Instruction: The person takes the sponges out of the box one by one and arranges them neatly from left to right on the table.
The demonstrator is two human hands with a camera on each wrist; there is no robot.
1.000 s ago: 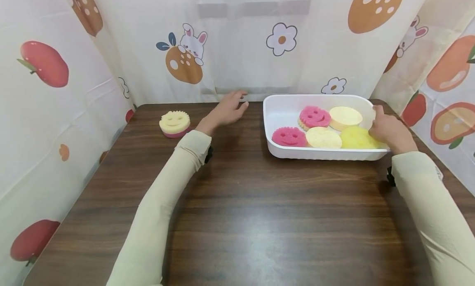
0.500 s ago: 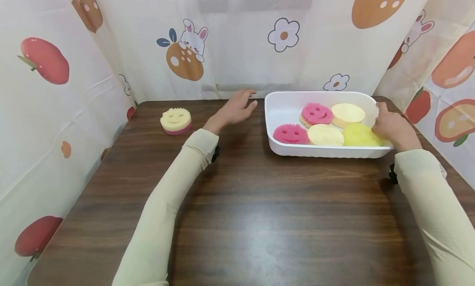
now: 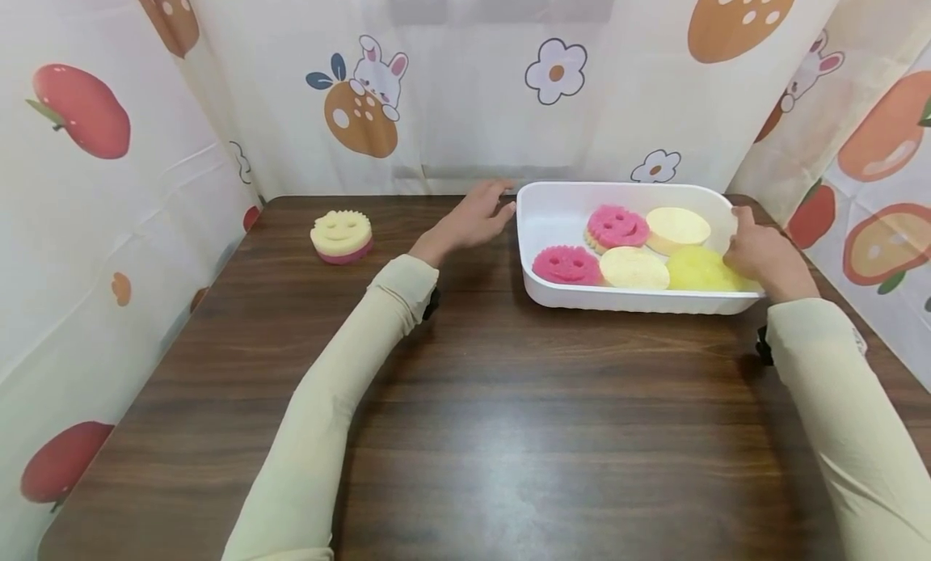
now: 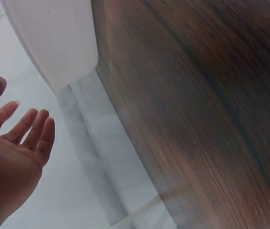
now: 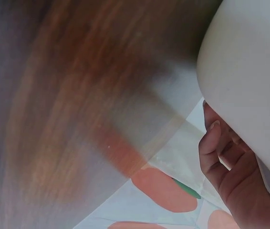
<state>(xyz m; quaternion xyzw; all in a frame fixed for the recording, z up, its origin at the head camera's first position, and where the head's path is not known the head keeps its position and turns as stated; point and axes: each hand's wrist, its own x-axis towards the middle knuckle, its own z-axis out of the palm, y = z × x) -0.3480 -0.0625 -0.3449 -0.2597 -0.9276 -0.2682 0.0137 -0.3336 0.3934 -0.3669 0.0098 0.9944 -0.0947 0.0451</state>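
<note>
White tray point(image 3: 633, 301) sits at one o'clock from the wearer, its three o'clock end gripped by the curled right hand point(image 3: 768, 258). Inside, a pink sponge point(image 3: 566, 267), pale disc point(image 3: 634, 268) and yellow sponge point(image 3: 700, 270) lie before a second pink sponge point(image 3: 617, 227) and second pale disc point(image 3: 678, 228). The left hand point(image 3: 471, 220), fingers loosely spread, hangs just beside the nine o'clock end. At eleven, a yellow-topped sponge point(image 3: 342, 236) rests on the table point(image 3: 509, 432).

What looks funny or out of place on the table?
One smiley sponge looks like the odd one out: it sits alone on the left of the brown table, while five other sponges lie in the white tray. I see nothing spilled or broken.
</note>
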